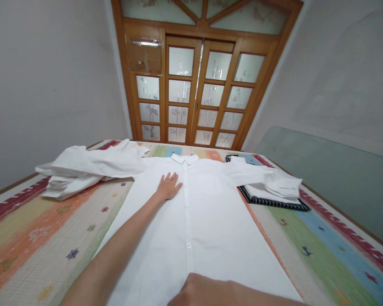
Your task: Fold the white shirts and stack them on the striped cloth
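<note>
A white button-up shirt [217,229] lies face up and spread out, its collar [185,159] at the far end and its button strip running down the middle. My left hand [169,186] rests flat on the upper chest, left of the buttons, fingers spread and palm down. At the bottom edge of the view, my right hand [194,291] is over the lower part of the shirt. Its back and a bent knuckle show, but the fingertips are hidden below the frame, so I cannot tell whether it grips the fabric.
A heap of white cloth [79,168] sits at the left, against one sleeve. Under the other sleeve lies folded white cloth with a black striped edge [271,202]. A colourful patterned cover [92,208] lies beneath everything. Wooden glass-paned doors [194,91] stand beyond.
</note>
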The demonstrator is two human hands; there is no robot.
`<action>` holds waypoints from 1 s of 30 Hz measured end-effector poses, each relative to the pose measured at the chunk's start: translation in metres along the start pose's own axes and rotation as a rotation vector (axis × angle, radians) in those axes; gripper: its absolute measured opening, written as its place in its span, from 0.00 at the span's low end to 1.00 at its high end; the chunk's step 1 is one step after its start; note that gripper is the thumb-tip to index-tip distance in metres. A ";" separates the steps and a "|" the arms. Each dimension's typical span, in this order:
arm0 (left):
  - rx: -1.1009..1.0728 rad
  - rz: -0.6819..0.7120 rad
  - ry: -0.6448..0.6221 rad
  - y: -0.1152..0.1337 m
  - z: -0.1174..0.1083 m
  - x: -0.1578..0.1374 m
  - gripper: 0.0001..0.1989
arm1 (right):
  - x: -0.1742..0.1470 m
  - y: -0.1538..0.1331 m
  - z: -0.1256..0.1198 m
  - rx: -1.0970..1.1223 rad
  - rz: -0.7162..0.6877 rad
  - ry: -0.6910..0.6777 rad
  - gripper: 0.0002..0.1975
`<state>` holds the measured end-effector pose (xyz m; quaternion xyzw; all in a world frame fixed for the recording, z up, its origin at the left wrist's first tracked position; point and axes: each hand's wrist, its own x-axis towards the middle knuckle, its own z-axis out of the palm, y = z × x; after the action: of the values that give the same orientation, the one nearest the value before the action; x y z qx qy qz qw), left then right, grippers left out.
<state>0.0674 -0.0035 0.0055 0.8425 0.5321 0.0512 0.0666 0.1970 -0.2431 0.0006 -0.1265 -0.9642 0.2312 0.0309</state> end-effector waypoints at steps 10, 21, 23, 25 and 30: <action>-0.006 -0.009 0.114 0.000 0.010 -0.003 0.30 | 0.011 0.191 -0.133 -0.318 0.786 0.619 0.17; -0.001 0.029 0.202 0.004 0.018 0.001 0.28 | 0.045 0.285 -0.145 -0.434 1.047 0.615 0.16; -0.005 0.076 0.202 0.006 0.017 0.002 0.27 | 0.047 0.288 -0.145 -0.474 1.038 0.582 0.16; -0.010 0.130 0.198 0.007 0.014 0.002 0.26 | 0.047 0.293 -0.146 -0.482 1.023 0.578 0.16; -0.020 0.235 0.197 0.004 0.014 0.003 0.24 | 0.046 0.304 -0.143 -0.454 0.988 0.625 0.22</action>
<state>0.0747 -0.0029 -0.0076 0.8892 0.4331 0.1464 0.0158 0.2398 0.0935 -0.0096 -0.6223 -0.7622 -0.0406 0.1734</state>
